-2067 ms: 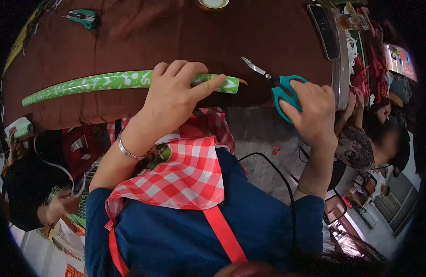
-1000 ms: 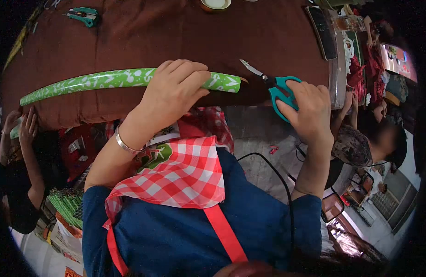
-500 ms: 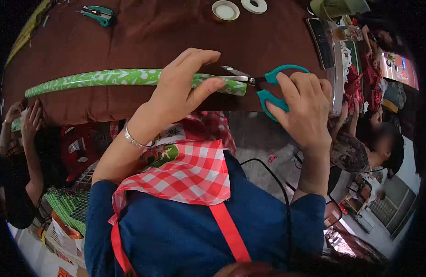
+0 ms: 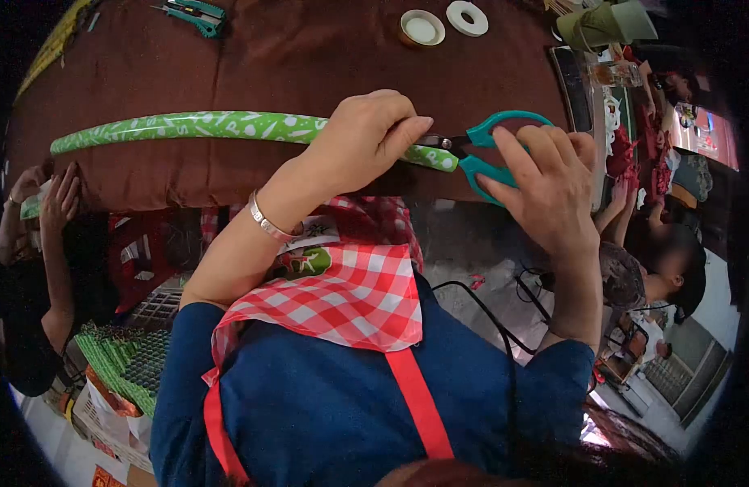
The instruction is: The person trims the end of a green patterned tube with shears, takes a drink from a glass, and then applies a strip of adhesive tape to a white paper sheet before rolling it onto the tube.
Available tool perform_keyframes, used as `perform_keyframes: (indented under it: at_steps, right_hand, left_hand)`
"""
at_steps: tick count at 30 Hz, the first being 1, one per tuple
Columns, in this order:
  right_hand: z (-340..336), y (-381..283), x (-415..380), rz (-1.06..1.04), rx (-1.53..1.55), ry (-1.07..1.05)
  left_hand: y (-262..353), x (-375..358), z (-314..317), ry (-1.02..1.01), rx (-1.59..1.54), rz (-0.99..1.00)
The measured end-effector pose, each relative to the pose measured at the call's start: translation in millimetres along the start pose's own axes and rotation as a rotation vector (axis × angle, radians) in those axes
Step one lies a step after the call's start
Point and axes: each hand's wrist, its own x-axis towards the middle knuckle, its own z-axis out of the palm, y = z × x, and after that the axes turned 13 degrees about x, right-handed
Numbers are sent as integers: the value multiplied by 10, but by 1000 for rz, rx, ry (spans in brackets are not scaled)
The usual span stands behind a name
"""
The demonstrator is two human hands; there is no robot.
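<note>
A long green roll [image 4: 204,125] with white printed marks, perhaps wrapping film, lies along the front of the brown cloth. My left hand [image 4: 362,142] is closed over it near its right end, thumb close to the fingers. What the fingertips press on is partly hidden. My right hand [image 4: 553,178] grips the teal handles of a pair of scissors [image 4: 516,119], which are partly spread. Their pivot is beside the roll's right end, and the blades point left, mostly hidden behind my left hand.
A teal box cutter [image 4: 198,16], a small bowl [image 4: 421,28] and a white ring [image 4: 467,18] lie at the back of the brown-covered table [image 4: 309,73]. A phone [image 4: 571,85] is at the right. Other people's hands [image 4: 54,203] work at the left, and another person [image 4: 634,276] sits at the right.
My left hand has moved right along the roll toward the scissors, its thumb and fingers closing together. The blades, earlier visible, are now mostly covered. The view has shifted slightly.
</note>
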Motion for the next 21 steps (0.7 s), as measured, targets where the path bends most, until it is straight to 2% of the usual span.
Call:
perform_keyframes:
  at_steps: [5,7,9,12,14,15,21]
  right_hand:
    - [-90,59,-54,25,3,-57]
    - [-258,338,-274,185,-273,-96]
    - [-474,540,-487,236,-315,-76]
    - [-548,362,-474,218,-142,-79]
    - [-456,205,-408,234,-23,-135]
    - [-441,134,-382,248,-9,-198]
    - [-217,-7,-283,212,100,-257]
  left_hand:
    - [-45,-1,-1,30,21,11]
    - [-137,-10,-79,77,113,-38]
    - [-184,3,-151,87,157,-65]
    - [-162,2,-67,153,79,13]
    - [-130,-14,-111,124,68,3]
    - [-135,-36,-135,103,67,-16]
    - [-122,-123,-103,65,75,68]
